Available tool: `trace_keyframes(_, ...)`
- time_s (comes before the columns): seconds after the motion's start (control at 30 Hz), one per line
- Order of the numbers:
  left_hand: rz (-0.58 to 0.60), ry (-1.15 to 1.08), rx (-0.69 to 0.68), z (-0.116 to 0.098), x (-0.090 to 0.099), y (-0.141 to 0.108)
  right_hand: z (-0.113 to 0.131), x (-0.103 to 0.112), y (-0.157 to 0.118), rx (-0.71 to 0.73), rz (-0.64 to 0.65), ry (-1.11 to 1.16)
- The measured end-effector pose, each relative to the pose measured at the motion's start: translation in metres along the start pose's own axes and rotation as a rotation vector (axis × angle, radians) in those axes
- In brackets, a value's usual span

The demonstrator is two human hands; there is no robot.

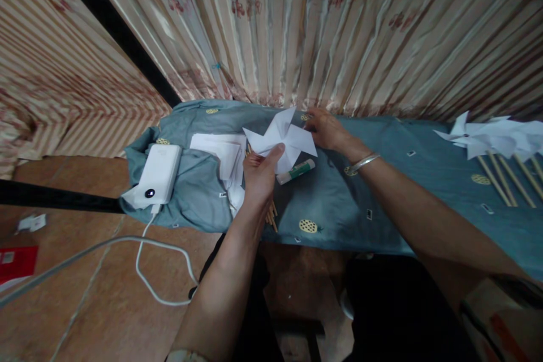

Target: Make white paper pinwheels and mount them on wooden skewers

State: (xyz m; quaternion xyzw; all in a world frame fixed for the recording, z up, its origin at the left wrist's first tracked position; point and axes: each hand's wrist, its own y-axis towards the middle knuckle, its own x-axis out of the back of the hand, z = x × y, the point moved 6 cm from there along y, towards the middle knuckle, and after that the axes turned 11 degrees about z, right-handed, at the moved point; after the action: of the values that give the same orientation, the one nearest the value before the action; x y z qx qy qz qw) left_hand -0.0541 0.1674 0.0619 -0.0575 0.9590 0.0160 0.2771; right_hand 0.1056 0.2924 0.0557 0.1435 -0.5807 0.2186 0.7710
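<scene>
My left hand [259,172] pinches a folded white paper pinwheel [283,138], with the thumb pressed near its centre. At the pinwheel's right blade is my right hand [324,129], its fingers curled and the tips close to the paper; whatever they hold is too small or hidden to make out. A glue stick [296,172] with a green label lies on the cloth just below the pinwheel. Beneath my left hand and wrist, a bundle of thin wooden sticks [271,218] is partly covered. White paper sheets [216,147] are stacked left of that hand.
A blue-green cloth [339,220] covers the narrow table. On its left end rests a white power bank [160,172] with a white cable [144,254] hanging off. Several pinwheels on sticks [492,136] lie at the far right. Striped curtains [271,28] hang close behind.
</scene>
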Motion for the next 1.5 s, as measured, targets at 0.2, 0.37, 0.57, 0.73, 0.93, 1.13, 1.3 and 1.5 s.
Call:
trace_keyframes(0.2, 0.009, -0.006, 0.009, 0.000, -0.001, 0.000, -0.003, 0.019, -0.007, -0.036, -0.055, 0.155)
trace_keyframes(0.37, 0.012, -0.004, 0.009, 0.001, -0.002, 0.000, -0.013, 0.027, -0.042, -0.091, -0.200, 0.517)
trace_keyframes(0.57, 0.025, 0.021, -0.010, 0.003, -0.005, -0.002, -0.013, 0.002, -0.108, -0.145, -0.196, 1.055)
trace_keyframes(0.73, 0.080, 0.033, 0.058, 0.019, -0.016, -0.008, -0.004, -0.016, -0.157, -0.163, -0.151, 1.085)
trace_keyframes(0.93, 0.092, 0.096, 0.137, 0.038, -0.027, -0.015, 0.000, -0.031, -0.197, -0.139, -0.170, 0.583)
trace_keyframes(1.13, 0.113, 0.127, 0.147, 0.047, -0.033, -0.018, -0.001, -0.041, -0.209, -0.117, -0.174, 0.425)
trace_keyframes(1.3, 0.127, 0.144, 0.177, 0.053, -0.037, -0.020, -0.007, -0.031, -0.217, -0.180, -0.199, 0.434)
trace_keyframes(1.5, 0.170, 0.171, 0.206, 0.062, -0.040, -0.023, 0.005, -0.024, -0.219, -0.212, -0.178, 0.395)
